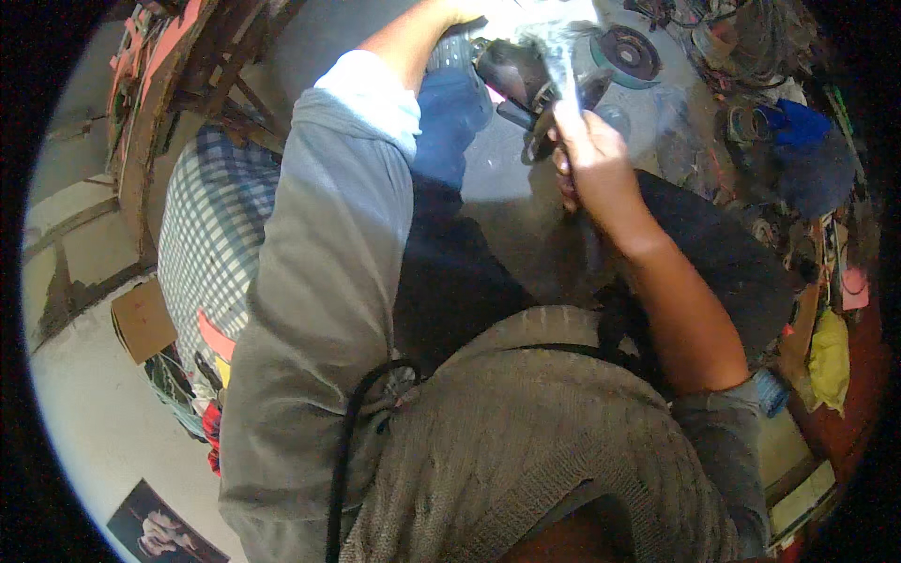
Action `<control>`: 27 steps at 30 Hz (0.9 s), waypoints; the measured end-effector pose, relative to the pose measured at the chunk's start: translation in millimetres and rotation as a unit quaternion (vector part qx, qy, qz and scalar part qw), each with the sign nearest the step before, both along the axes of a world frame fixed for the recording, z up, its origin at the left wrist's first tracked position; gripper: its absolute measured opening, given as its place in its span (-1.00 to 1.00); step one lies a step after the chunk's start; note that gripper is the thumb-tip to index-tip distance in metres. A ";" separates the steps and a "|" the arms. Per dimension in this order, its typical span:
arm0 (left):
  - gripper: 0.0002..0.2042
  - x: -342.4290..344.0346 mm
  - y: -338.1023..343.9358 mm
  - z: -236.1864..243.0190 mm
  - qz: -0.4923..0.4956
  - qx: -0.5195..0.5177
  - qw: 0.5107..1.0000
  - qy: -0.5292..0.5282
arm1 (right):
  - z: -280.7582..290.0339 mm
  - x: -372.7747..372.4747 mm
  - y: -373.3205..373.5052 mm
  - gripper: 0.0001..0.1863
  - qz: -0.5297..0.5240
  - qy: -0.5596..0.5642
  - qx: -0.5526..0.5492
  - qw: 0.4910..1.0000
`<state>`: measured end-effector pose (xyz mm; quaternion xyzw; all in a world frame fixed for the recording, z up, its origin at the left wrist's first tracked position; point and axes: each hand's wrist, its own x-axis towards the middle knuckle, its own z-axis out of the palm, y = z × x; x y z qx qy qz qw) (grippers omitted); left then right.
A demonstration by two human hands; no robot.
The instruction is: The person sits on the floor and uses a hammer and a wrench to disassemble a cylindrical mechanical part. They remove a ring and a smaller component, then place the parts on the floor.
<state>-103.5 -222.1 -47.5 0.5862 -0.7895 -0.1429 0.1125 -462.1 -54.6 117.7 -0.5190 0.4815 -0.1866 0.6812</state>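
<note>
My right hand is closed round the light handle of a brush, whose pale, spread bristles point away from me into bright light. Just left of the brush lies a dark, rounded machine part, with a dark bar-like piece beside it. I cannot tell whether the bristles touch it. My left arm reaches to the top edge, where my left hand is washed out by glare and partly cut off, its fingers hidden. To the right of the brush sits a round, dark, ringed part with a green rim.
Tangled wires and scrap pile up at the right, with a blue cloth and a yellow bag. A checked cloth drapes something on the left, near a wooden frame and a cardboard box.
</note>
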 end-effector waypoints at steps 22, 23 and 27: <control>-0.74 -4.4 9.3 92.5 0.068 -0.085 0.992 0.062 | 6.7 -102.2 -7.2 -0.48 -0.063 0.205 0.094 0.972; -0.71 -6.0 14.9 98.8 0.078 -0.057 0.981 0.167 | 5.0 -102.9 -10.3 -0.47 -0.067 0.208 0.103 0.970; -0.62 -11.0 32.2 121.5 0.186 -0.037 0.933 0.305 | 2.0 -101.4 -24.1 -0.45 -0.107 0.201 0.134 0.964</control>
